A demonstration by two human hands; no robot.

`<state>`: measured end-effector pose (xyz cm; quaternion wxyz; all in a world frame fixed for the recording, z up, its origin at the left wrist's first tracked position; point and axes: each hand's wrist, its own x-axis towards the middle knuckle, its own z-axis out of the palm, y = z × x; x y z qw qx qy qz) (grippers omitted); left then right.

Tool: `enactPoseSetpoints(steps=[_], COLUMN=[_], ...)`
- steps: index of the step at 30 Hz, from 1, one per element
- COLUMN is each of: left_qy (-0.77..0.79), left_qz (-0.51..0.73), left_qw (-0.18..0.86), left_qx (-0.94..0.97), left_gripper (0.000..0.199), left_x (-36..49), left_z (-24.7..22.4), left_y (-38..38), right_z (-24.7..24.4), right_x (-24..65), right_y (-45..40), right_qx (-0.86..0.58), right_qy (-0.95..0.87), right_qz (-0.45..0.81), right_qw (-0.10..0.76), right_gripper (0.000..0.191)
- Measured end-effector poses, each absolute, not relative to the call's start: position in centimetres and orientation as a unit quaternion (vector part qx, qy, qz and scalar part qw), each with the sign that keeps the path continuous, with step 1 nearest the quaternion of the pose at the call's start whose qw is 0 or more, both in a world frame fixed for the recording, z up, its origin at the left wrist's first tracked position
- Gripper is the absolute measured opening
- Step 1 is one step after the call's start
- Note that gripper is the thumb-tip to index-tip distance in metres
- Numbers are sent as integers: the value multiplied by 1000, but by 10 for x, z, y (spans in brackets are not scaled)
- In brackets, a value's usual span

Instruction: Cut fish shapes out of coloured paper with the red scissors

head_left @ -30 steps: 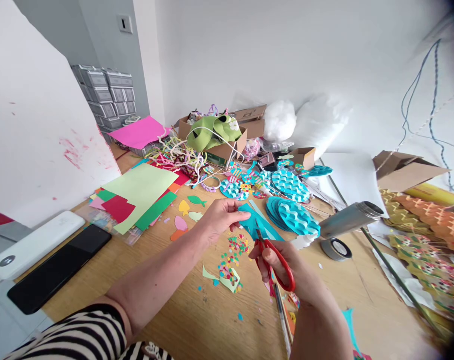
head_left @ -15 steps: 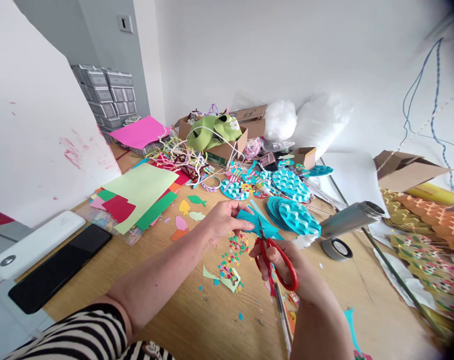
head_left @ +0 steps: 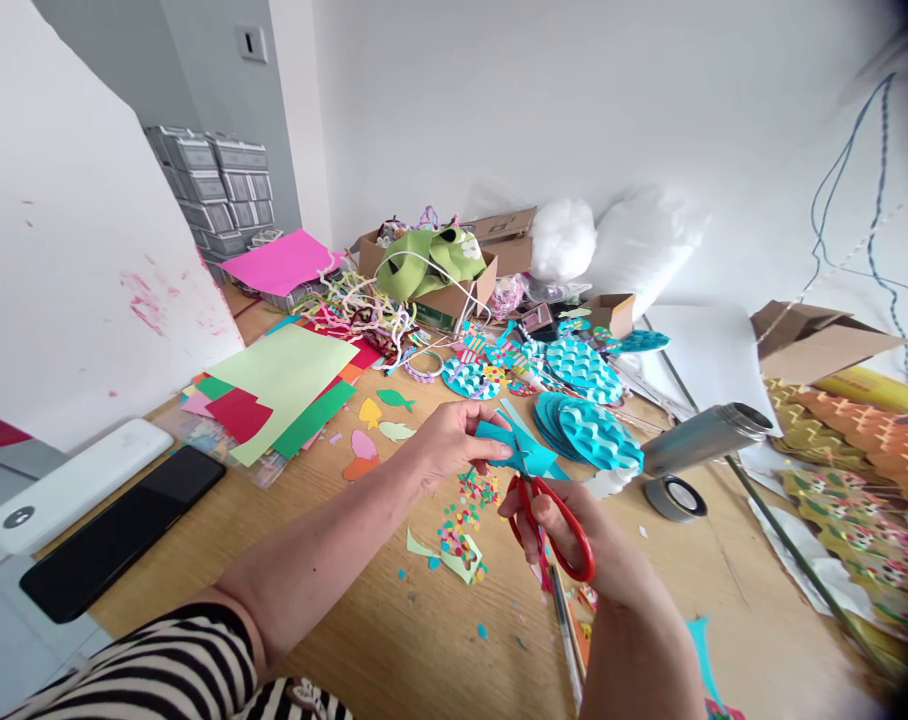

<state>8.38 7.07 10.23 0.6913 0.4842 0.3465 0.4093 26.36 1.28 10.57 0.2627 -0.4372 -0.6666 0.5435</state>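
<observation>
Between thumb and fingers, my left hand (head_left: 461, 440) pinches a piece of blue paper (head_left: 527, 455) above the middle of the table. My right hand (head_left: 566, 525) is wrapped round the red handles of a pair of scissors (head_left: 578, 545), whose blades lie at the blue paper. Just beyond sit several wavy blue paper discs (head_left: 600, 430). Below the paper is a scatter of small coloured confetti (head_left: 461, 520) with a pale green scrap (head_left: 465, 565). Left of my left hand lie paper fish shapes, among them a green fish (head_left: 396, 399) and an orange fish (head_left: 360, 467).
On the left are coloured paper sheets (head_left: 296, 375), a black phone (head_left: 124, 530) and a white device (head_left: 71, 485). A steel flask (head_left: 705, 440) lies at the right by its round dark-rimmed lid (head_left: 675, 498). Cardboard boxes (head_left: 454, 290) and craft scraps line the back wall.
The scissor blades look closer together at the blue paper than before. Both hands keep nearly the same place; the view has shifted very slightly.
</observation>
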Motion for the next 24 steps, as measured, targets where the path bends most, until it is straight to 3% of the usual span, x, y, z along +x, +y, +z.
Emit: enactPoseSetpoints(steps=[24], left_qy=[356], left_qz=[406], left_qw=[672], left_qx=[507], left_gripper=[27], left_x=[84], left_z=[101], left_y=[70], right_z=[104], right_x=[266], right_y=[12], right_qx=[-435], right_qy=[-688], right_qz=[522], right_qw=[256], right_gripper=[57])
